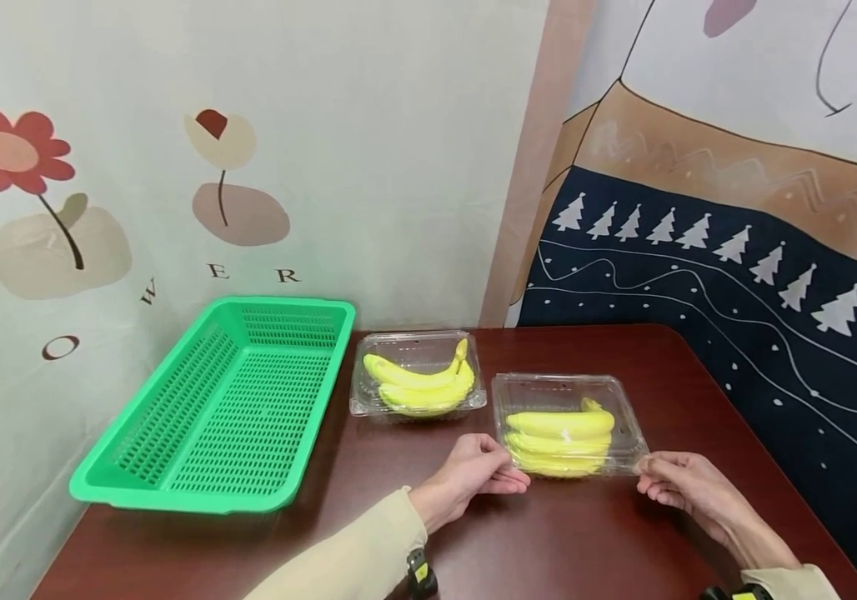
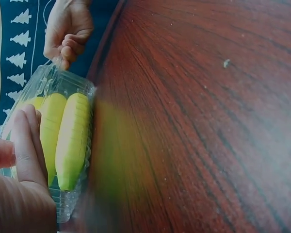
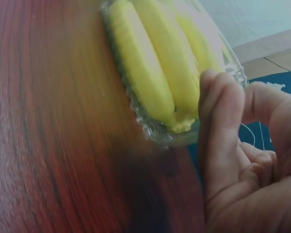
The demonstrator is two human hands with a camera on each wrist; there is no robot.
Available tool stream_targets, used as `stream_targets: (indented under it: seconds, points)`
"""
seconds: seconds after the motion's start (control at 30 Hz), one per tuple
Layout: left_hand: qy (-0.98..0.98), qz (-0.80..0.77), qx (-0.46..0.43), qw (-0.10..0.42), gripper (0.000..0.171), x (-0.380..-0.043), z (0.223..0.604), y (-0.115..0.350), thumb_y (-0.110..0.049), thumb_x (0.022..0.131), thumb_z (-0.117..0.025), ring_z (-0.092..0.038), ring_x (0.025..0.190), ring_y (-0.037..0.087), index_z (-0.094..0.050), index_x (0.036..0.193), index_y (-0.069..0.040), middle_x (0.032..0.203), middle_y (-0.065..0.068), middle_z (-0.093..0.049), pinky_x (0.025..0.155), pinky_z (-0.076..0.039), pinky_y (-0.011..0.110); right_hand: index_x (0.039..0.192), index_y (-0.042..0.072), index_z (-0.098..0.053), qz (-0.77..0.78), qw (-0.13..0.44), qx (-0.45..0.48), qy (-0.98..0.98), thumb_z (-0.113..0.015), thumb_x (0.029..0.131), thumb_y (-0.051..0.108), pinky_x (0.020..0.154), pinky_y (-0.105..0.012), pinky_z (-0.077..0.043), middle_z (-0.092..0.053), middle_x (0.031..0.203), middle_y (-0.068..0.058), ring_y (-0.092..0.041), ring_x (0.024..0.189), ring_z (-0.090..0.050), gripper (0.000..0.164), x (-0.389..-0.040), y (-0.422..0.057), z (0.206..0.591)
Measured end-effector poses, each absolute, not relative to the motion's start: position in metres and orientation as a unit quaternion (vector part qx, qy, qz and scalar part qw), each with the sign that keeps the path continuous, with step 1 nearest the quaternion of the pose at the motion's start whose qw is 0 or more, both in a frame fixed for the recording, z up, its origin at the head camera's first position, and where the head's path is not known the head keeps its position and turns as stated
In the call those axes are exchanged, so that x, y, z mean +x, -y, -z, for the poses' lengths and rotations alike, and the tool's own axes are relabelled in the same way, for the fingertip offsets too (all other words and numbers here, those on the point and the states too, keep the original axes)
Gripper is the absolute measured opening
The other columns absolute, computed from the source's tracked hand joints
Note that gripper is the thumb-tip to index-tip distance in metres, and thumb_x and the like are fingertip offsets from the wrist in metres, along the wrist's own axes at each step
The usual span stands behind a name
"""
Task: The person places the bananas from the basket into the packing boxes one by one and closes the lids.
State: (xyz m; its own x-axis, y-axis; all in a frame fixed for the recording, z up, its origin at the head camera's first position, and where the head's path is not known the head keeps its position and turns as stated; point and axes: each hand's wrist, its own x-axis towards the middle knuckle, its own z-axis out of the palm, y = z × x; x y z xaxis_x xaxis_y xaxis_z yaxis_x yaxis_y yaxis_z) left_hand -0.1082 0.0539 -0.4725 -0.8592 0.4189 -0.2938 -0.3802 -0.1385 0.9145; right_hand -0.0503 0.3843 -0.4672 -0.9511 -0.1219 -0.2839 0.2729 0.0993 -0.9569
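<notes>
A clear plastic clamshell box (image 1: pixel 548 392) of yellow bananas (image 1: pixel 559 433) sits on the right side of the table, its lid down over the fruit. At its near left corner my left hand (image 1: pixel 477 471) pinches the rim between thumb and fingers. My right hand (image 1: pixel 687 487) pinches the near right corner the same way. In the left wrist view the bananas (image 2: pixel 72 141) show green-tinged ends through the side wall. The right wrist view shows their joined stem end close to my right fingers (image 3: pixel 223 111).
A second clamshell box (image 1: pixel 357 404) holding bananas (image 1: pixel 424 387) stands farther back, left of the first. On the left is a green perforated plastic basket (image 1: pixel 289 492). Printed cloth (image 1: pixel 398 167) hangs behind the dark red-brown table (image 1: pixel 548 542) and along its right edge.
</notes>
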Motion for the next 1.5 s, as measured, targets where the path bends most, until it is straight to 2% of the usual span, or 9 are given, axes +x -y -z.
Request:
stream_targets:
  seconds: [0.23,0.4,0.67,0.93,1.2,1.3,1.4,1.5]
  points:
    - [-0.597,-0.759,0.020,0.261,0.016,-0.111,0.467,-0.060,0.012,0.084,-0.051,-0.073,0.064,0.020,-0.053,0.093,-0.001,0.081,0.029,-0.073,0.063,-0.062,0.027,0.088,0.005,-0.070,0.624,0.096,0.084,-0.771,-0.053,0.101,0.005,0.056,-0.015,-0.050,-0.066,0.070,0.004,-0.001,0.060,-0.057,0.021,-0.056,-0.378,0.463]
    - [-0.596,-0.760,0.018,0.259,0.015,-0.110,0.468,-0.063,0.012,0.084,-0.051,-0.073,0.063,0.019,-0.054,0.094,0.000,0.081,0.028,-0.073,0.063,-0.062,0.027,0.090,0.003,-0.070,0.614,0.111,0.084,-0.777,-0.051,0.103,0.009,0.058,-0.016,-0.051,-0.066,0.072,0.003,-0.002,0.062,-0.057,0.023,-0.055,-0.381,0.461]
    - [-0.579,-0.771,0.015,0.265,0.013,-0.110,0.470,-0.063,0.006,0.089,-0.053,-0.074,0.066,0.020,-0.054,0.101,0.000,0.087,0.031,-0.073,0.066,-0.063,0.031,0.097,0.007,-0.072,0.647,0.137,0.072,-0.746,-0.043,0.108,0.015,0.067,-0.020,-0.057,-0.073,0.081,0.001,-0.007,0.072,-0.066,0.031,-0.052,-0.386,0.460]
    - [-0.571,-0.776,0.024,0.265,0.008,-0.110,0.471,-0.059,-0.001,0.092,-0.053,-0.076,0.072,0.024,-0.053,0.099,0.000,0.092,0.033,-0.073,0.072,-0.063,0.034,0.102,0.004,-0.070,0.641,0.141,0.101,-0.748,-0.045,0.108,0.017,0.068,-0.022,-0.058,-0.073,0.083,-0.001,-0.009,0.073,-0.067,0.029,-0.052,-0.385,0.462]
    - [-0.575,-0.776,0.025,0.257,0.008,-0.109,0.473,-0.057,-0.002,0.093,-0.053,-0.076,0.079,0.025,-0.051,0.102,0.000,0.098,0.031,-0.073,0.075,-0.063,0.035,0.101,0.008,-0.071,0.650,0.126,0.114,-0.740,-0.048,0.109,0.020,0.071,-0.023,-0.060,-0.074,0.084,-0.003,-0.010,0.074,-0.069,0.027,-0.058,-0.382,0.462]
    - [-0.605,-0.751,0.036,0.261,0.011,-0.106,0.472,-0.054,-0.007,0.095,-0.056,-0.076,0.082,0.026,-0.051,0.104,-0.002,0.102,0.028,-0.074,0.075,-0.063,0.035,0.108,0.006,-0.068,0.639,0.108,0.127,-0.751,-0.049,0.110,0.026,0.074,-0.026,-0.061,-0.074,0.088,-0.004,-0.013,0.078,-0.071,0.028,-0.057,-0.384,0.460]
    - [-0.643,-0.717,0.062,0.262,0.015,-0.101,0.468,-0.047,-0.012,0.097,-0.058,-0.075,0.088,0.030,-0.051,0.107,-0.003,0.107,0.023,-0.074,0.076,-0.063,0.037,0.122,-0.001,-0.060,0.614,0.071,0.126,-0.776,-0.047,0.111,0.032,0.075,-0.029,-0.062,-0.073,0.094,-0.004,-0.015,0.083,-0.073,0.037,-0.053,-0.386,0.457]
    - [-0.689,-0.677,0.110,0.236,0.025,-0.094,0.461,-0.037,-0.015,0.096,-0.061,-0.073,0.096,0.034,-0.053,0.115,0.000,0.115,0.020,-0.071,0.079,-0.063,0.042,0.131,-0.009,-0.051,0.582,0.017,0.106,-0.806,-0.046,0.112,0.031,0.074,-0.029,-0.062,-0.073,0.099,-0.002,-0.012,0.084,-0.073,0.045,-0.050,-0.388,0.452]
